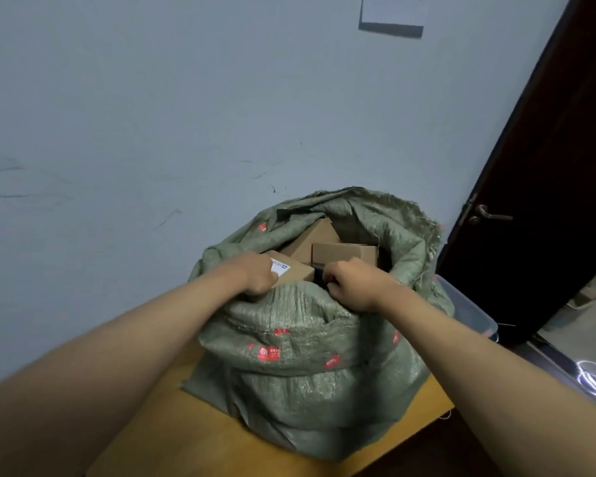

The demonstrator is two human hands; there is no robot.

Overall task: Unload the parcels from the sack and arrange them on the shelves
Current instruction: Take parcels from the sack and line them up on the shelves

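A green woven sack [300, 366] with red print stands open on a wooden table [172, 438], against the wall. Several brown cardboard parcels show in its mouth. My left hand [255, 275] grips a small brown parcel with a white label [291, 271] at the sack's near left rim. My right hand [351, 284] is curled round a dark object [319, 275] just inside the near rim; most of that object is hidden. Behind the hands lie a flat brown box [344, 254] and a tilted brown box [312, 235].
A pale wall stands behind the sack, with a paper sheet [393, 12] pinned high up. A dark door [537, 201] with a metal handle stands at the right. A clear plastic bin [468, 308] sits beside the sack at the right. No shelves are in view.
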